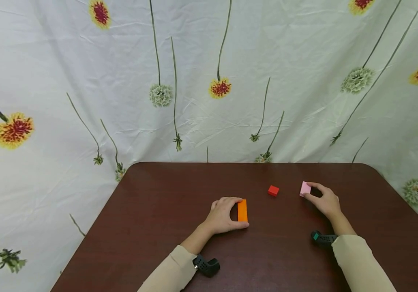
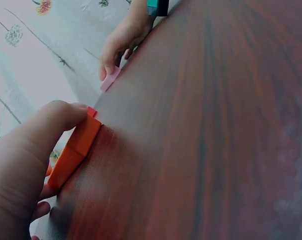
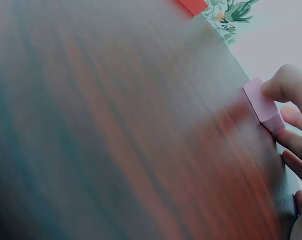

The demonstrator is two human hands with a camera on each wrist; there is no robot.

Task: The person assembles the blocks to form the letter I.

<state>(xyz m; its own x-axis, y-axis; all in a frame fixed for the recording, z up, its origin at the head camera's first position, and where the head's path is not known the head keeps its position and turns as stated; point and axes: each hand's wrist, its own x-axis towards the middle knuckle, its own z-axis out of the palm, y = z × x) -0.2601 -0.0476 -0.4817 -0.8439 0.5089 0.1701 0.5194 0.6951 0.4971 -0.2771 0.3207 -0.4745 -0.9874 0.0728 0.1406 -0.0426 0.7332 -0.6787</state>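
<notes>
My left hand [image 1: 222,215] grips an orange rectangular block [image 1: 243,211] by its two ends, thumb at the near end and fingers at the far end. The left wrist view shows this orange block [image 2: 80,142] low against the tabletop, its far side hidden. To the right, my right hand [image 1: 326,201] pinches a pink block [image 1: 305,189] between thumb and fingers. In the right wrist view the pink block [image 3: 262,104] sits at the table surface with the thumb on one face. A small red block [image 1: 273,191] lies between the two hands, touched by neither.
The dark brown wooden table [image 1: 150,194] has rounded far corners. Behind it hangs a pale cloth [image 1: 194,117] printed with flowers. Dark bands [image 1: 207,266] are strapped at both wrists, over cream sleeves [image 1: 174,271].
</notes>
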